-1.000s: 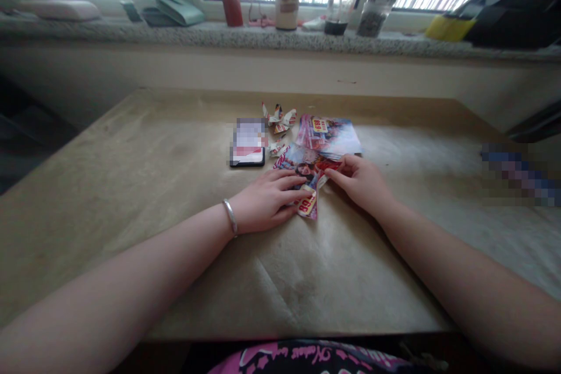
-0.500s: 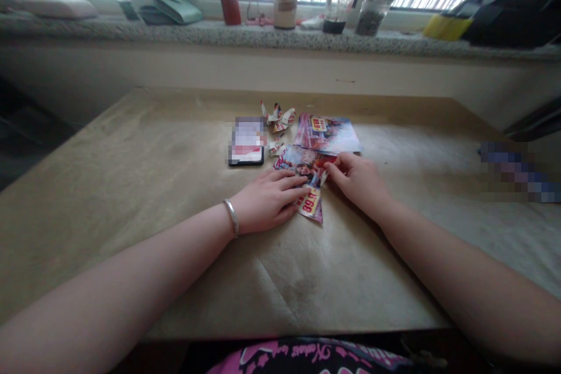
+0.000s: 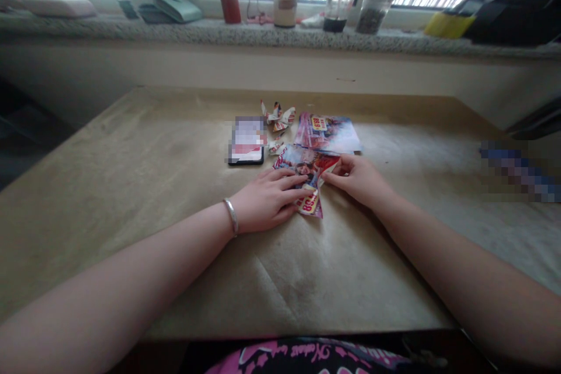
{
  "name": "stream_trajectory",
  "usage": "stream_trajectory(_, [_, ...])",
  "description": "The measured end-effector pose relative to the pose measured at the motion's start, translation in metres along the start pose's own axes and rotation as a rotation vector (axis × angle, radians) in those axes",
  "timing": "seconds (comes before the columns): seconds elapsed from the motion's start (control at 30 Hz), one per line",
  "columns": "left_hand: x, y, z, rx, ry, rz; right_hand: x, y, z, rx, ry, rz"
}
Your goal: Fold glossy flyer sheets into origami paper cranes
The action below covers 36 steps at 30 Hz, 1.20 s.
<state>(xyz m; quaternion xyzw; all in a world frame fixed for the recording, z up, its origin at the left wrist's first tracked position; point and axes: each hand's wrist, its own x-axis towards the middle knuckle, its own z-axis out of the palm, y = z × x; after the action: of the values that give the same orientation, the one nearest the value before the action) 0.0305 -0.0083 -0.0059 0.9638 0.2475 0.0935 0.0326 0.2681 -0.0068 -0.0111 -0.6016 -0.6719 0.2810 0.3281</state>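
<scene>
A colourful printed paper (image 3: pixel 302 158), partly folded, lies on the table in front of me. My left hand (image 3: pixel 274 198) rests flat across its left side with the fingers stretched out, and a silver bracelet (image 3: pixel 231 217) circles that wrist. At the paper's right side, my right hand (image 3: pixel 353 178) pinches a raised flap between thumb and fingers. A price in red on yellow shows on the lower corner, partly under my left fingers. Just beyond lies a stack of similar printed papers (image 3: pixel 335 133).
A phone (image 3: pixel 246 140) lies left of the papers, its screen blurred out. Folded paper pieces (image 3: pixel 280 117) stand beside it. Far right on the table (image 3: pixel 175 280) is a blurred bluish thing (image 3: pixel 521 172). Bottles and a red container (image 3: pixel 230 6) line the stone windowsill (image 3: pixel 245 35).
My right hand has lifted and bent the paper's right flap further, so more of its pale underside shows. My left hand stays in place, pressing the paper.
</scene>
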Motion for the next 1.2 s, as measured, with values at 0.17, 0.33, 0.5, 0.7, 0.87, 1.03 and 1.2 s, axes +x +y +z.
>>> stream_trajectory(0.17, [0.001, -0.001, 0.001, -0.045, 0.026, 0.028, 0.0, 0.001, 0.004, -0.067, 0.018, -0.064])
stream_trajectory(0.33, [0.001, -0.002, 0.001, -0.062, -0.016, -0.002, 0.0, 0.006, 0.005, -0.063, -0.006, -0.069])
stream_trajectory(0.5, [0.0, -0.002, 0.001, -0.028, -0.054, -0.031, -0.001, 0.007, 0.003, 0.027, -0.039, -0.031])
stream_trajectory(0.7, [-0.002, -0.001, 0.002, -0.054, 0.024, -0.073, -0.003, 0.003, 0.001, -0.023, -0.036, -0.12])
stream_trajectory(0.87, [-0.005, -0.002, 0.005, -0.106, 0.092, -0.076, -0.007, -0.002, 0.0, 0.033, -0.109, -0.2])
stream_trajectory(1.03, [-0.007, -0.003, 0.006, -0.105, 0.237, -0.081, -0.009, -0.006, -0.001, 0.049, -0.103, -0.256])
stream_trajectory(1.2, [-0.006, -0.003, 0.004, 0.027, 0.306, -0.058, -0.008, -0.004, 0.0, 0.058, -0.132, -0.352])
